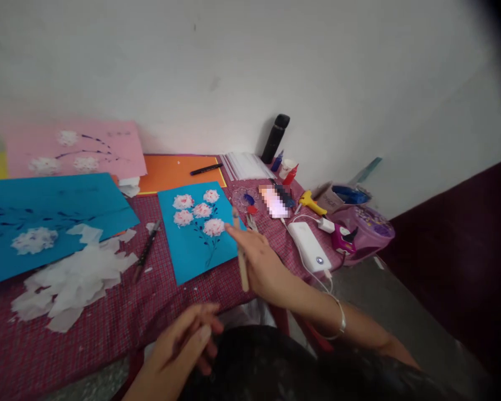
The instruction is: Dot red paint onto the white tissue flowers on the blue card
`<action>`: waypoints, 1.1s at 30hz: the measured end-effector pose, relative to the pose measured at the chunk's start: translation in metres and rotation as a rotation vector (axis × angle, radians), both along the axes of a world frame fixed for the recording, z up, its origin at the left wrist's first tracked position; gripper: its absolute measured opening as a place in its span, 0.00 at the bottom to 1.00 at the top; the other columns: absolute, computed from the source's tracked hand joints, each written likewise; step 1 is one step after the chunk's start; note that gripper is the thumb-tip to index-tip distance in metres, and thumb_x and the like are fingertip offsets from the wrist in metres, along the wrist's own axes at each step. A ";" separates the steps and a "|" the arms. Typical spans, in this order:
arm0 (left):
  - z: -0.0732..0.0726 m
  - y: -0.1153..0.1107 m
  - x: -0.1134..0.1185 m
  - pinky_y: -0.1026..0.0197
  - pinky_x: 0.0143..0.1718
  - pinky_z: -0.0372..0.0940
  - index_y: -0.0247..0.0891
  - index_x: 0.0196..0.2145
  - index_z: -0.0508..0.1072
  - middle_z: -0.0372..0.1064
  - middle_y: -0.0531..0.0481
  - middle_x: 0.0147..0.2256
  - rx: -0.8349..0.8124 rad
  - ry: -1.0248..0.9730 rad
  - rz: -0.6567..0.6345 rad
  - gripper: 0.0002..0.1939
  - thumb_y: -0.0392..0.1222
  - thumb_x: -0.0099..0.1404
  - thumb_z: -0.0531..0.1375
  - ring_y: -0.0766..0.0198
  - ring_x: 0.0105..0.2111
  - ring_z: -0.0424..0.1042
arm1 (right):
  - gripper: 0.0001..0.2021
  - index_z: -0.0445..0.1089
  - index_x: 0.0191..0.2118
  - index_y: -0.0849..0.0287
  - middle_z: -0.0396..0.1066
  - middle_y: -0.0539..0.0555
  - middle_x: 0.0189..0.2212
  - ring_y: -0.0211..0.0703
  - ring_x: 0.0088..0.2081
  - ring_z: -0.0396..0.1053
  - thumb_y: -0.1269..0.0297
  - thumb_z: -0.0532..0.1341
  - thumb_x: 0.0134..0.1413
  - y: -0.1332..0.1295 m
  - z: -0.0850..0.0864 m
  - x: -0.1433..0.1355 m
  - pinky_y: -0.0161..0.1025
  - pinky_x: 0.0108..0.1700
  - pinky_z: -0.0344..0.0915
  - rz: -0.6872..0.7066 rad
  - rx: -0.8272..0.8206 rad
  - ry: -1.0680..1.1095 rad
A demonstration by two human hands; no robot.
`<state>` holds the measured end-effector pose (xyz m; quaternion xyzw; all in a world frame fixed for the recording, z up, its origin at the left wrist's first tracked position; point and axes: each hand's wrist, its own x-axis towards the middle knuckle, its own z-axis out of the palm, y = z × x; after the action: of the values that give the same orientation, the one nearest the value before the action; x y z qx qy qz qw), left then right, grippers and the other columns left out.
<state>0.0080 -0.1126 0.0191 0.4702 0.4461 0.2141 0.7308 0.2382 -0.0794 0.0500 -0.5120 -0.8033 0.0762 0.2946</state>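
Head view, right hand: the right hand (262, 263) sits right of centre in the frame, fingers closed around the brush (242, 270), its tip pointing up and away.
Left hand: the left hand (173, 348), lower centre, has loosely curled fingers, with nothing visible in them.
Card: the small blue card (183, 264) lies flat at centre, just beside the brush, carrying five white flowers (201, 210) flecked with red, plus dark stems and leaves.
Handling: a light grip and small dabs would likely suit the raised flowers; steadying a bare edge of the card with the left fingers should help, with the right wrist kept off any wet paint.
Paint: the clear palette (239, 196), just beyond the card, holds blue paint (249, 199) and red paint (251, 210).
Left side: white scraps (83, 278) lie on the surface (29, 356), partly over the large blue sheet (79, 192); the pink sheet (127, 147) is upper left.
Right side: phone (274, 201), power bank (311, 248), yellow glue gun (311, 202).
Writing: faint marks on the pink sheet, letters on the box (328, 196) and the power bank's round mark are too blurred to read.
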 end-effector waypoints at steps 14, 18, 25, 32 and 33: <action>0.005 0.114 0.036 0.63 0.20 0.63 0.36 0.31 0.70 0.68 0.51 0.24 0.319 -0.032 0.078 0.25 0.64 0.58 0.59 0.65 0.21 0.67 | 0.31 0.45 0.68 0.53 0.74 0.54 0.50 0.45 0.50 0.72 0.69 0.53 0.60 0.066 0.011 0.091 0.44 0.53 0.67 -0.517 -0.249 0.025; -0.014 0.153 -0.001 0.60 0.29 0.67 0.36 0.33 0.72 0.69 0.50 0.26 0.758 0.165 0.344 0.24 0.63 0.61 0.55 0.62 0.26 0.70 | 0.24 0.57 0.62 0.64 0.73 0.63 0.47 0.51 0.46 0.73 0.66 0.57 0.61 0.117 -0.012 0.156 0.50 0.50 0.68 -0.763 -0.377 -0.037; -0.025 0.164 -0.021 0.61 0.30 0.68 0.37 0.35 0.72 0.69 0.50 0.27 0.926 0.258 0.335 0.21 0.58 0.66 0.51 0.61 0.27 0.70 | 0.18 0.65 0.54 0.60 0.67 0.58 0.51 0.46 0.48 0.70 0.58 0.59 0.61 0.146 -0.044 0.182 0.50 0.48 0.70 -0.895 -0.467 -0.163; -0.025 0.159 -0.017 0.61 0.28 0.67 0.37 0.34 0.72 0.69 0.50 0.26 0.900 0.257 0.293 0.23 0.59 0.66 0.50 0.61 0.26 0.71 | 0.21 0.63 0.57 0.59 0.65 0.59 0.55 0.50 0.51 0.68 0.57 0.59 0.61 0.160 -0.056 0.176 0.54 0.51 0.67 -0.885 -0.501 -0.324; -0.025 0.160 -0.018 0.61 0.28 0.67 0.37 0.34 0.72 0.69 0.50 0.26 0.900 0.261 0.293 0.23 0.59 0.66 0.50 0.61 0.26 0.71 | 0.22 0.62 0.57 0.59 0.64 0.59 0.55 0.50 0.52 0.67 0.57 0.59 0.60 0.161 -0.058 0.175 0.55 0.52 0.67 -0.881 -0.509 -0.341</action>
<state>-0.0101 0.0472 -0.0060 0.6944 0.4589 0.4254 0.3553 0.4131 0.0817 -0.0080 -0.8609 -0.5051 0.0534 0.0303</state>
